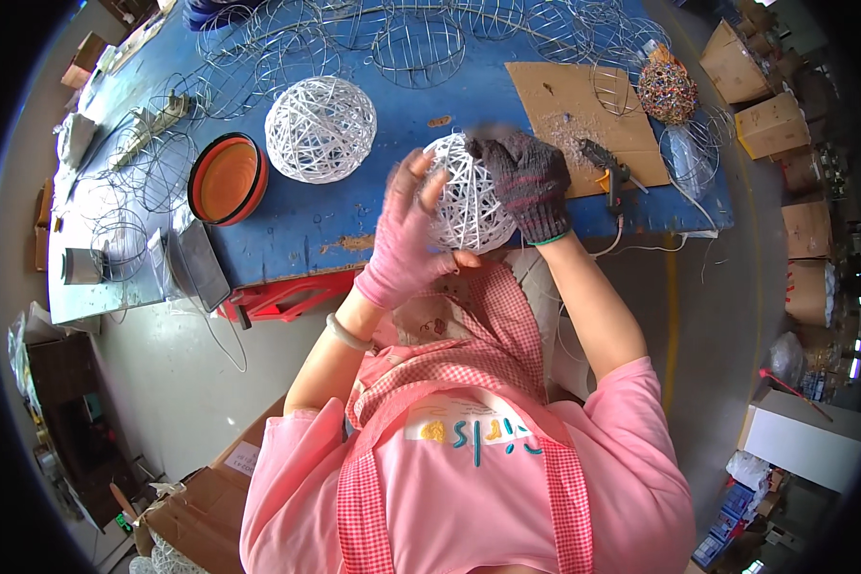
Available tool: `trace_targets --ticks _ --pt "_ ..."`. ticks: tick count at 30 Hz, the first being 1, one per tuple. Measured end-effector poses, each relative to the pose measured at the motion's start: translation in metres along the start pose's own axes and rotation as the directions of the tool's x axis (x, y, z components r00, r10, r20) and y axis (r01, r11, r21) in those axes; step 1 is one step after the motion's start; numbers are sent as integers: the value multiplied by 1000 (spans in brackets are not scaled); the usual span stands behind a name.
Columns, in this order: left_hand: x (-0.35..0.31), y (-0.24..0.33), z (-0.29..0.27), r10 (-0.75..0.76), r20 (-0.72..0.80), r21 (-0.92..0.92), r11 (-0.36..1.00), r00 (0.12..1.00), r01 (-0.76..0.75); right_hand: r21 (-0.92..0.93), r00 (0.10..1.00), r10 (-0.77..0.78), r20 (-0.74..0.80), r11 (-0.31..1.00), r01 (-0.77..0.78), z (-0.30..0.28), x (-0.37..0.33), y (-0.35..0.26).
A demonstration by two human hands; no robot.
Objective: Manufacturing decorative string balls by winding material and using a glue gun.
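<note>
A white woven ball (471,206) made of crisscrossed strips is held at the table's front edge, in front of my apron. My left hand (407,225), in a pink glove with bare fingertips, cups its left side, thumb low and fingers high. My right hand (526,182), in a dark knitted glove, grips the upper right of the ball; its fingertips are smeared by motion. A second, similar white ball (321,129) rests on the blue table to the left. Beside that ball stands an orange bowl with a black rim (207,212).
Wire frames (416,48) spread over the back of the blue table (402,115). At right, a glue gun (610,172) lies on a cardboard sheet (569,96), near a multicoloured ball (668,91). Cartons (773,124) line the right side; an open carton (201,512) sits at lower left.
</note>
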State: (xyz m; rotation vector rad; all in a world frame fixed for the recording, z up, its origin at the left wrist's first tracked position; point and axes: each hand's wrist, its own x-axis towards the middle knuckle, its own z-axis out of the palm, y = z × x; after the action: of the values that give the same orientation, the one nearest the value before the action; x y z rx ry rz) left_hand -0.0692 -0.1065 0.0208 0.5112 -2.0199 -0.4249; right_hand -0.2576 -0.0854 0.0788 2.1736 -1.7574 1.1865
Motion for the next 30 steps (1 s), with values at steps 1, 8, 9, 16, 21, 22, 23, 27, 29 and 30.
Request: trace_targets --ticks 1,8,9,16,21,22,23,27,29,30 --pt "11 9 -8 -54 -1 15 998 999 54 6 999 -41 -16 999 41 0 2 -2" --pt "28 -1 -10 -74 80 14 997 994 73 20 984 -175 -37 984 175 -24 7 -14" --pt "28 0 -10 -79 65 7 997 995 79 4 979 -203 -21 979 203 -30 9 -19" --pt "26 0 -11 -45 49 7 999 998 45 205 996 26 -83 979 -9 -64 26 -30" --pt "25 1 -9 -47 54 32 998 997 46 43 997 53 -63 998 -51 -43 33 16" --pt "24 2 -8 -57 55 43 998 997 54 46 996 1 -84 999 3 -35 36 23" --pt "24 2 -7 -66 56 53 997 996 63 45 996 4 -85 999 0 -27 35 30" --pt "23 2 -6 -84 45 40 996 995 83 12 999 -12 -48 1000 13 -14 30 45" --pt "23 -1 -7 -89 28 -4 996 996 90 -97 996 -81 -45 992 76 -11 33 47" --pt "21 -3 -8 -93 28 -14 996 995 94 -113 995 -89 -50 990 83 -14 33 42"
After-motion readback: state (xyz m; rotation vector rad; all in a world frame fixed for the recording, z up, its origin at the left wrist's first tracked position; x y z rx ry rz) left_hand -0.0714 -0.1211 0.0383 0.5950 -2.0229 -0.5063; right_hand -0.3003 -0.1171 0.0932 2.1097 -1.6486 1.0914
